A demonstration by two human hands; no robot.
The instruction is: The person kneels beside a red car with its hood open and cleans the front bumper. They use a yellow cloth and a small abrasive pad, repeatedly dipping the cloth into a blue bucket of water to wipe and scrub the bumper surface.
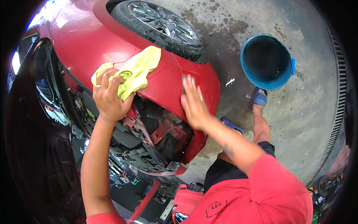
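Note:
A bright yellow-green microfiber cloth (140,71) lies bunched on the red fender (108,41) of a car. My left hand (111,93) presses down on it, fingers curled into its folds. Over the seam beside the front bumper (207,78), my right hand (194,102) is laid flat with fingers stretched out and nothing in it. Its fingertips are slightly blurred. Between my arms gapes the headlight opening (164,127), with bare brackets and dark parts inside.
A front wheel (160,26) stands beyond the fender. To the right, a blue bucket (266,61) sits on the stained concrete floor (298,108) by my sandalled foot (260,98). A slotted drain (337,89) curves along the far right. The raised dark hood (37,156) fills the left.

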